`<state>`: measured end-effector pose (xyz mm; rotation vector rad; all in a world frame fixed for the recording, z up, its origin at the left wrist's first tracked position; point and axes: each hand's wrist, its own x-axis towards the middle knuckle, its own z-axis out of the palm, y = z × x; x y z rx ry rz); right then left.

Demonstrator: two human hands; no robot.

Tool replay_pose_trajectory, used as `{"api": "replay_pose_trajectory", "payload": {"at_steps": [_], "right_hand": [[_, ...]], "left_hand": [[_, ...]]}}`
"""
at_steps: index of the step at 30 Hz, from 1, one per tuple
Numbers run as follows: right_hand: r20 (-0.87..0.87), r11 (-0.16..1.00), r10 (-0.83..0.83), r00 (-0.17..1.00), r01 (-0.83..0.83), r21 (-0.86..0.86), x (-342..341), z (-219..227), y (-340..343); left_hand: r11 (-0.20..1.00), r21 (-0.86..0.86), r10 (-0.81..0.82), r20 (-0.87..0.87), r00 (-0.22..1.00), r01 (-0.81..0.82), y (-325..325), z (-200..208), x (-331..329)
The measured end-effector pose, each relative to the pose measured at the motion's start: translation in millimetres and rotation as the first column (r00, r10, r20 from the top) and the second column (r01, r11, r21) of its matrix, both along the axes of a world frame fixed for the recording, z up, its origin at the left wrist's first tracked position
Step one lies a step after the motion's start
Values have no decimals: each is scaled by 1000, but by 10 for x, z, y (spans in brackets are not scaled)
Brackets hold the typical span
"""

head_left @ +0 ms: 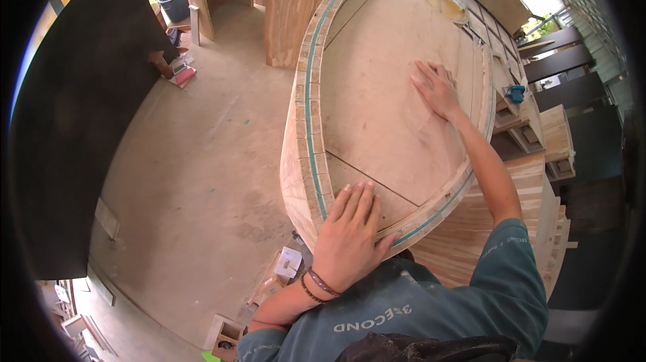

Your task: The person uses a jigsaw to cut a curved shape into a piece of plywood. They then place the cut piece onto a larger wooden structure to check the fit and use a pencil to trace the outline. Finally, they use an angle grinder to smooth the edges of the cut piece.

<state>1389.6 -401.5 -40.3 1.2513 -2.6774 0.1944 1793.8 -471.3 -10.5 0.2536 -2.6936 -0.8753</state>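
Panel (383,93): curved, wooden, a teal strip (309,107) along its rim, stretching from top centre to lower centre.
Left hand (351,231): open, laid across the panel's lower end, lower centre.
Right hand (439,93): open, resting on the panel, right of centre.
Bucket (174,4): dark, upper left.

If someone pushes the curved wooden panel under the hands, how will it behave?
The curved wooden panel is probably stiff, since its face shows no sag under the left hand and right hand. It may feel heavy, being broad and thick-edged.
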Motion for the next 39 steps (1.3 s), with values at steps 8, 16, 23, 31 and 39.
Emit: {"api": "replay_pose_trajectory", "payload": {"at_steps": [8, 16, 23, 31, 39], "right_hand": [[-62, 993, 20, 998, -12, 121, -21, 5, -30], [-59, 973, 196, 979, -187, 133, -134, 68, -22], [553, 769, 620, 557, -291, -569, -176, 921, 203], [-70, 36, 989, 131, -667, -744, -130, 2014, 1229], [-99, -40, 994, 43, -700, -713, 53, 2110, 1236]], "left_hand": [[994, -59, 92, 53, 994, -88, 96, 87, -97], [986, 81, 150, -65, 987, -144, 122, 54, -146], [946, 240, 245, -99, 964, -216, 182, 18, -77], [871, 374, 366, -63, 928, -318, 233, 75, -47], [856, 397, 392, -80, 916, -332, 188, 81, -89]]}}
